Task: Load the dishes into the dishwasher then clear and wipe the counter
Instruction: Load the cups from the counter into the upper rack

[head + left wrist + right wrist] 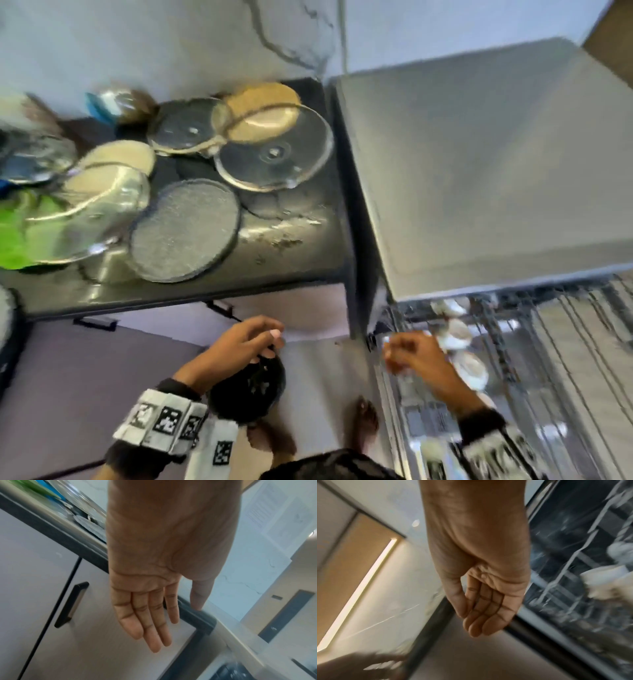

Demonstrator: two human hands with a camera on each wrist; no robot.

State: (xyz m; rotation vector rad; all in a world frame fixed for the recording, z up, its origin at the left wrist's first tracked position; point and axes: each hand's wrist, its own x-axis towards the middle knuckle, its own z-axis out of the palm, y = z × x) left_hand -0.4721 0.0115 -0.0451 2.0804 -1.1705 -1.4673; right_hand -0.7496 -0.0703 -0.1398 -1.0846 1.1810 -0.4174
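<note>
Standing at 3 o'clock in the head view, the dishwasher [479, 164] has its rack [513, 359] pulled out below the grey top, and a row of pale round dishes [457, 334] sits on edge in the rack's left side; motion blur hides their exact type. At 10 o'clock the dark counter [301, 246] carries the remaining dishes: a clear glass plate [274, 154] resting partly over a tan plate [262, 109], a dark-centred glass plate [185, 128] just beside them, a grey speckled plate [185, 229] near the front edge, and further glassware and a green item [13, 233] at 9 o'clock, too blurred to identify. Pale residue [284, 229] marks the counter surface at the right of the grey plate. The left hand [150, 601] is released, fingers straight and together, palm bare, hanging in front of the cabinet door [42, 601] with its black handle [72, 604], below the counter edge. The right hand [488, 608] is also released, fingers loosely bent and holding nothing, just beside the rack at 5 o'clock. Both wrists wear bands with printed markers [164, 419]. Bare feet [366, 421] stand on the floor at 6 o'clock.
</note>
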